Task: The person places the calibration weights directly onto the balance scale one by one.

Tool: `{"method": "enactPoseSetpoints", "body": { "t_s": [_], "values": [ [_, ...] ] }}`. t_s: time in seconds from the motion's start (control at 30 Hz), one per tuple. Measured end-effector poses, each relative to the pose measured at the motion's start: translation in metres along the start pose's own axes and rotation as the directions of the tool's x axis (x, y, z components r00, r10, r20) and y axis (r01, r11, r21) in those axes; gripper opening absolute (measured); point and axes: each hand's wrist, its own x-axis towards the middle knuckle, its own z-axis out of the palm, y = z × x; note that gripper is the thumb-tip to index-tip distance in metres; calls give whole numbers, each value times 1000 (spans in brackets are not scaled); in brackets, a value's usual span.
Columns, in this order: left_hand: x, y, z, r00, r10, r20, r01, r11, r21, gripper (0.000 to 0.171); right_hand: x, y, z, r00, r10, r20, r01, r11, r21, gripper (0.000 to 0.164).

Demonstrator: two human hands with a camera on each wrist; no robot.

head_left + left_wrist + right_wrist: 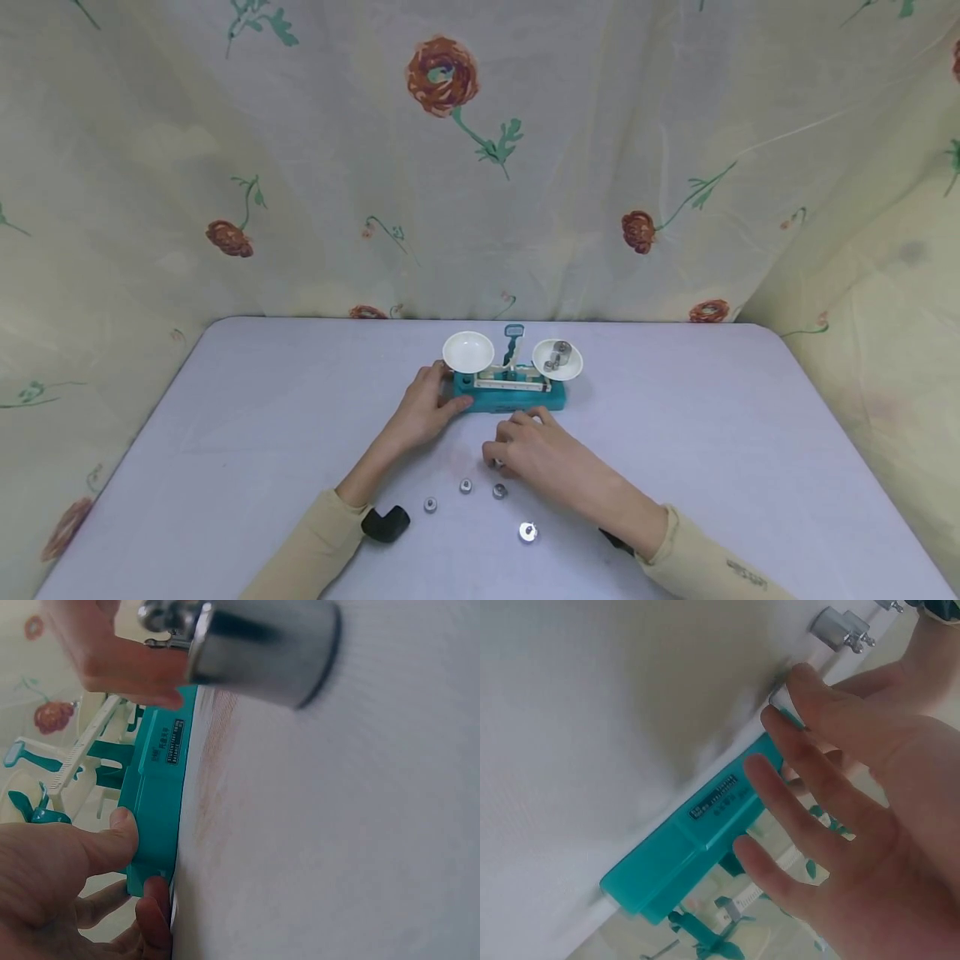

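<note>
The right hand [536,450] partly hides a weight [785,700], and the label [175,742] on the balance [159,806] is too small to read.

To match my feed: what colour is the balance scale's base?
Teal; the balance scale's base shows best in the left wrist view.

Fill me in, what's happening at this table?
A person is working with a small teal balance and metal weights. The left hand grips the balance's left end, while the right hand, just in front, pinches a metal weight; I can't tell whether it is off the table. The right pan holds several weights; the left pan shows none. Four other weights stand on the table nearer the person.
</note>
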Motion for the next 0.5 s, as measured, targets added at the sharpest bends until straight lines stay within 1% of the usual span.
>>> {"method": "enactPoseSetpoints", "body": {
  "t_s": [0.3,0.5],
  "values": [
    [1,-1,-1,1000,-4,3,4,1000,-9,60,-3,4,-11,999,20,-36,-20,1000,1,15],
    [2,-4,1,1000,1,5,-1,1000,-15,59,-8,8,-14,994,19,-105,-21,1000,-23,15]
  ]
}}
